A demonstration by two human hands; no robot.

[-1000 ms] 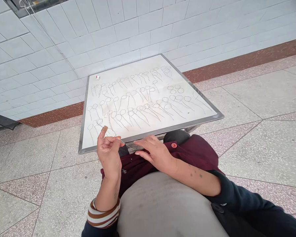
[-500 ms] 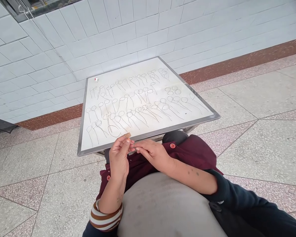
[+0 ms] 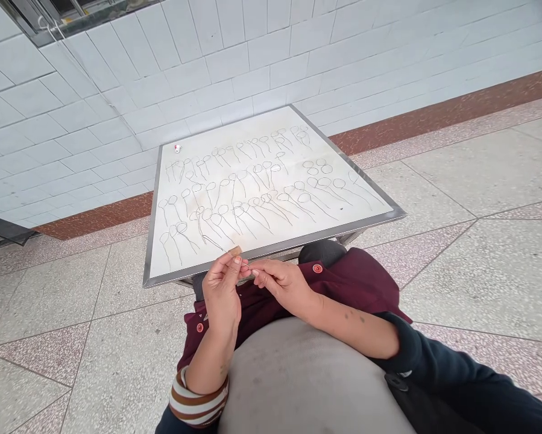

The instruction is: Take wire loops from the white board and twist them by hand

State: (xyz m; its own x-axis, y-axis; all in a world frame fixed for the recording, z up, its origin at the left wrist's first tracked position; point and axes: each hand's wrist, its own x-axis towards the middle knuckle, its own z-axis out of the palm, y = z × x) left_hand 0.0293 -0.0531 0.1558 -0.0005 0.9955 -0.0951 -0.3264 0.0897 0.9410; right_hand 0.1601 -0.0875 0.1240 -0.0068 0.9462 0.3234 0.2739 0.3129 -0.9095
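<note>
Both my hands meet over the table's near edge, fingers closed in a pinch. My left hand (image 3: pixel 223 286) grips a thin wire (image 3: pixel 214 243) that runs from its fingertips back over the board toward the left. A tan wrap or strip (image 3: pixel 235 251) shows at the left index fingertip. Just to the right, my right hand (image 3: pixel 289 288) pinches the same wire where a short bit shows between the hands. Beyond them, several thin wire pieces (image 3: pixel 257 169), each with a round loop and a tail, lie in rows on the white tabletop (image 3: pixel 248 241).
A metal rim (image 3: pixel 275 243) edges the table. A small red-and-white item (image 3: pixel 177 148) sits at its far left corner, and a few plain rings (image 3: pixel 316 167) lie at right. Behind stands a white tiled wall (image 3: pixel 289 54). Maroon cloth (image 3: pixel 361 277) covers my lap.
The wire's far part, a wide curve on the board before, now stretches straighter toward my left hand. Both hands have shifted slightly right and down in view, still pinched together.
</note>
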